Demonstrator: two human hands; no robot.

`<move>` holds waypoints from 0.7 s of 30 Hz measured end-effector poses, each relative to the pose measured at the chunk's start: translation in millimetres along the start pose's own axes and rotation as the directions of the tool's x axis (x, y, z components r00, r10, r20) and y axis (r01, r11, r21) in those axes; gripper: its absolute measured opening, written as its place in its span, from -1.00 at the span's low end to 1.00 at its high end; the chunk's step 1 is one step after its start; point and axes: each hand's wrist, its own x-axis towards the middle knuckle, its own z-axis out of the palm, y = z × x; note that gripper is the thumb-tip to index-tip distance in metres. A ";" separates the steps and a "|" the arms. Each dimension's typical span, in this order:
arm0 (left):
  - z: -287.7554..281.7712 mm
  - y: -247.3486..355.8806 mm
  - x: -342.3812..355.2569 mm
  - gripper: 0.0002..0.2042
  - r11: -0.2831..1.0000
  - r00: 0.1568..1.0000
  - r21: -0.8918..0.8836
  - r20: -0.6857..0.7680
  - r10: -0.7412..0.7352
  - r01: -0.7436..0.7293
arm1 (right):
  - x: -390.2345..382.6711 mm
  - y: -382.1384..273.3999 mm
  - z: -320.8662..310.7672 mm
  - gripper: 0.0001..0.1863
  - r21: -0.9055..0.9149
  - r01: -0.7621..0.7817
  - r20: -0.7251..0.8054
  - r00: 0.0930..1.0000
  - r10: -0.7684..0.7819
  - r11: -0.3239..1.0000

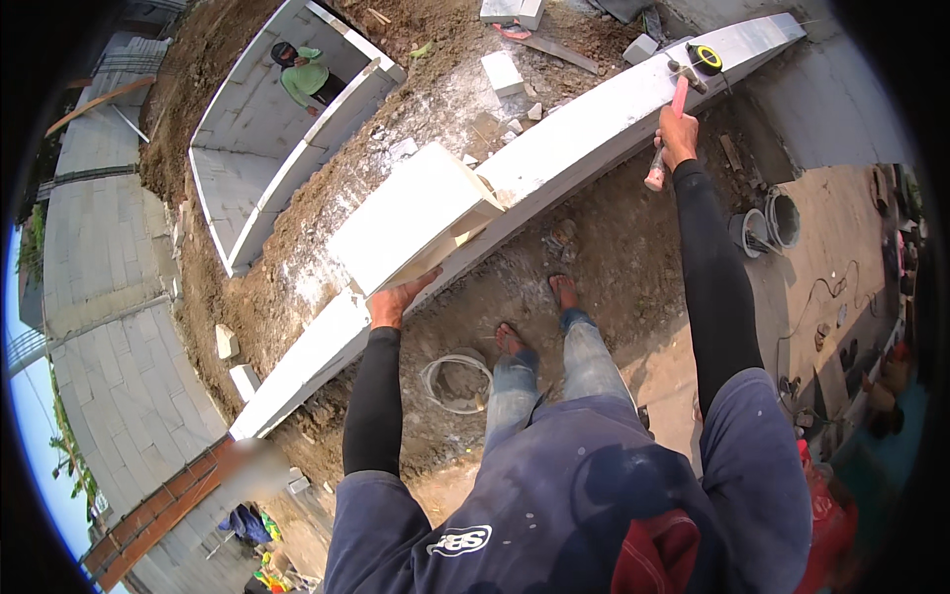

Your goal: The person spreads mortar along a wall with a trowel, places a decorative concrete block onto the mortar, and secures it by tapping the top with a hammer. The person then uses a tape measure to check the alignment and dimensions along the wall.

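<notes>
A large white lightweight concrete block [411, 213] sits tilted on top of the low white block wall [554, 148]. My left hand [399, 300] grips the block's near lower edge, with the fingers along its underside. Out to the right, my right hand [678, 137] is closed around the pinkish-red handle of a hammer [680, 97]. The hammer's head is over the wall top, close to a yellow and black tape measure [706, 59] lying there.
Beyond the wall lies soil with a loose white block [503, 73] and a handsaw [559, 51]. A person in green [305, 77] stands inside a block-walled pit. Buckets [782, 220] stand at right. A coiled hose or cable [455, 381] lies near my feet.
</notes>
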 end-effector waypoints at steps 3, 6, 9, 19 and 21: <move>-11.5 10.2 -0.2 -0.09 0.995 0.994 -0.039 0.066 -0.088 0.091 | -82.4 6.0 -42.0 -0.64 0.107 -0.001 0.213 0.977 -0.022 0.994; 1.9 -1.0 3.0 -0.18 0.998 0.998 -0.049 -0.042 -0.038 0.036 | -196.8 18.9 -99.9 -0.55 0.114 -0.179 0.339 0.932 0.131 0.977; 16.8 -6.3 16.6 -0.32 0.965 0.944 -0.039 -0.220 0.244 -0.259 | -284.2 48.2 -144.6 -0.46 -0.303 -0.072 0.245 0.958 0.151 0.950; 22.4 -22.9 33.0 -0.11 0.915 0.897 0.094 -0.182 0.404 -0.393 | -395.8 -78.8 -119.4 -0.63 -0.392 0.632 0.496 0.757 -0.425 0.668; 27.2 -22.4 39.7 -0.08 0.914 0.897 0.123 -0.177 0.404 -0.387 | -394.8 -100.0 -96.5 -0.68 -0.446 0.743 0.523 0.669 -0.528 0.499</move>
